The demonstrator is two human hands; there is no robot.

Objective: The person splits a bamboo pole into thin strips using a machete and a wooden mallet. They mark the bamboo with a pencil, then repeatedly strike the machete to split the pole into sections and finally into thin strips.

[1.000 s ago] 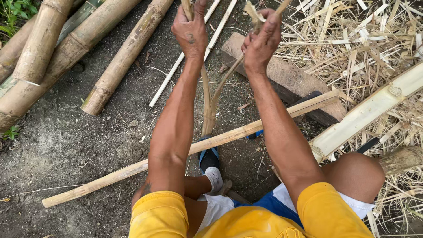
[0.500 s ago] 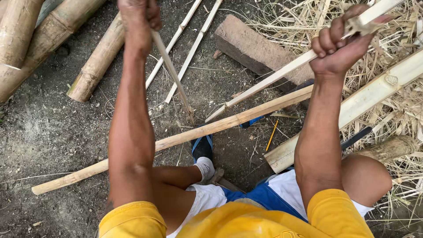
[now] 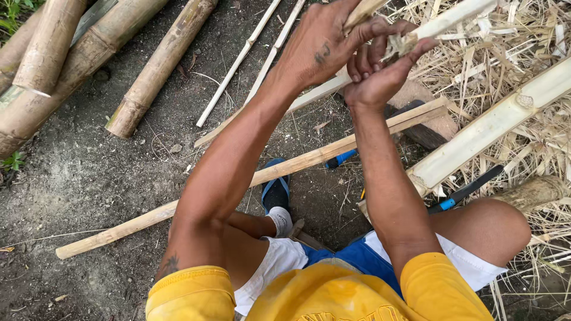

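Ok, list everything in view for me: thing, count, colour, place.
bamboo strip: one, pale, gripped in both hands, top right
bamboo poles: several, tan, top left on the dirt
long split slat: one, tan, across the ground under the arms
thin sticks: two, pale, top centre
split bamboo half: one, cream, right
shavings: heap, straw-coloured, right
sandal: one, blue-edged, centre
left hand: gripping the strip
right hand: gripping the strip

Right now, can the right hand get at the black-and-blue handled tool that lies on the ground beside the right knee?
Probably yes, but not at once: the right hand is busy gripping a pale bamboo strip. The black-and-blue handled tool lies uncovered beside the knee.
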